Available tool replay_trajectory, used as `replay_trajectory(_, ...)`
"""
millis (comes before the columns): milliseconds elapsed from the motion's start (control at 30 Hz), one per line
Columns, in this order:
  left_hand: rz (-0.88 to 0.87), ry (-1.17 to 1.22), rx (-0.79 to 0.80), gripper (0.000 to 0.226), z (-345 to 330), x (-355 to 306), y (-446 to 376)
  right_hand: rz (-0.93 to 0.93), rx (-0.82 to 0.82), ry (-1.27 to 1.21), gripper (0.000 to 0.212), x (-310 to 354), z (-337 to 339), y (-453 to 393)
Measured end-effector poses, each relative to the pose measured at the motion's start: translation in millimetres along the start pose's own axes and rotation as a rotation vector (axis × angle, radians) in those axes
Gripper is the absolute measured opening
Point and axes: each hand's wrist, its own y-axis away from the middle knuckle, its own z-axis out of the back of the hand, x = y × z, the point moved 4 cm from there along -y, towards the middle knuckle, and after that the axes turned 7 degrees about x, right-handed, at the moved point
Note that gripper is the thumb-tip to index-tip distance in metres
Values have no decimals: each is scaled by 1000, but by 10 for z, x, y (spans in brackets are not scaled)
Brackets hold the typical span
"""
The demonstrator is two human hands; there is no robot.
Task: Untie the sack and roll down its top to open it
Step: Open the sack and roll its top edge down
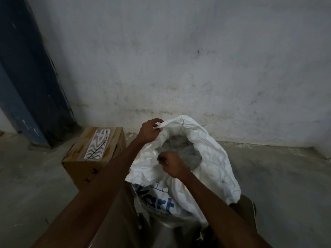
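Big rough plaster wall [197, 59] behind, grey and stained, with a dusty concrete floor [286, 185] under everything. The sack [215, 158] stands on that floor right in front of the person, between their legs by the look of it: white, crinkly woven plastic with blue lettering on the near side. Its mouth already gapes, so I'd say the tie is off and the rolling is what's left. To its left, just beside it, sits a brown cardboard box [93, 158] with a white wavy-line label on top.

Left hand [149, 130] pinches the far-left rim and lifts it. Right hand [170, 163] is curled tight at the near rim; looks clamped on the fabric, though the fingers are hidden. Tip for this step: turn the rim outward evenly, a bit at a time all round, since stiff weave like this springs back if you fold only one side
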Motion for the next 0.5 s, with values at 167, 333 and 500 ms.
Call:
replay_trajectory(167,8,-21,8,26,-47,94,102,34,-431,303,22,195,607,30)
replay_trajectory(333,-130,-108,106,7,-119,97,146,-114,-363,635,59,160,970,-270)
replay_trajectory(500,-95,-120,108,16,-61,309,16,-190,-229,727,42,-208,1068,-560)
